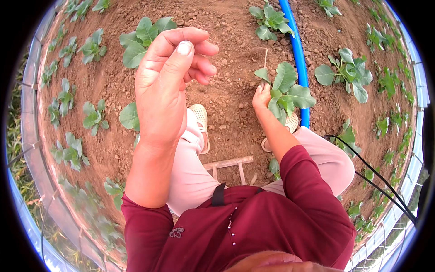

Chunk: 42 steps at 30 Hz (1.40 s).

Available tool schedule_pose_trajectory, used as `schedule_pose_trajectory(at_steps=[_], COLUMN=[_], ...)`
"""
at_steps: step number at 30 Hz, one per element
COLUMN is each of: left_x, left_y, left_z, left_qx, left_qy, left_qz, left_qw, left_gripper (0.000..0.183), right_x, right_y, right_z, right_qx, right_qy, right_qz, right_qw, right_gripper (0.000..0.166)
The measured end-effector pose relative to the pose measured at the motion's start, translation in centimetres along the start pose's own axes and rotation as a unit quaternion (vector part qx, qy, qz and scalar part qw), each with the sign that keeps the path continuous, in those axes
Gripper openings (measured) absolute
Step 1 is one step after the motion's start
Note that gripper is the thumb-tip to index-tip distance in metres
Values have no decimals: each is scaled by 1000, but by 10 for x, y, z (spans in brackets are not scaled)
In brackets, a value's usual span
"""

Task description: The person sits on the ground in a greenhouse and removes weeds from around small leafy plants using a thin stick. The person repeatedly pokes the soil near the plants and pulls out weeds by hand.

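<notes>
My left hand (163, 81) is raised near the camera with loosely curled fingers, and I see nothing in it. Behind it, partly covered, grows a broad-leaved seedling (146, 35). Low over the soil, my right hand (262, 98) grips a thin hand tool (265, 58). The tool's slender shaft points away from me and bends at its far end near the soil; its grip is hidden by the fingers and a leaf. Close against the right side of that hand stands a leafy cabbage-like plant (287, 91), its leaves overlapping my wrist.
A blue hose (299, 57) runs along the soil right of the plant. Below, between my legs, is a low wooden frame (229, 162). More seedlings (348, 73) grow in rows on both sides. Black cables (377, 173) cross at right.
</notes>
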<state>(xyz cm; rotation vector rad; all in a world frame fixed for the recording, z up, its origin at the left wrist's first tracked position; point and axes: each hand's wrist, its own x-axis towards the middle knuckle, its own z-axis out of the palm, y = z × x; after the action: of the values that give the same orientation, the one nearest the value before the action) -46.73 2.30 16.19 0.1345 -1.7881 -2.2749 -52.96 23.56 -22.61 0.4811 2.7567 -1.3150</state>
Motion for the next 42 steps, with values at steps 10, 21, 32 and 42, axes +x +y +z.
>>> schedule_pose_trajectory(at_steps=[10,21,32,42], left_x=[3,2,3,4], left_y=[-4,-9,-13,-15], left_z=[8,9,18,22], left_qx=[7,-20,6,-6], left_qy=[-19,-9,-19,-41], left_qz=[-14,-28,-51,-41], left_qw=[1000,999,999,998], left_gripper=[29,23,27,26], right_x=[110,119,167,132], right_y=[-24,-30,-25,-9], right_z=[1,-8,-36,-52], right_qx=[-39,9,-22,-21], right_qy=[-2,30,13,12], right_qz=[51,37,13,10], right_qw=[998,999,1000,1000], right_gripper=[51,48,48,48])
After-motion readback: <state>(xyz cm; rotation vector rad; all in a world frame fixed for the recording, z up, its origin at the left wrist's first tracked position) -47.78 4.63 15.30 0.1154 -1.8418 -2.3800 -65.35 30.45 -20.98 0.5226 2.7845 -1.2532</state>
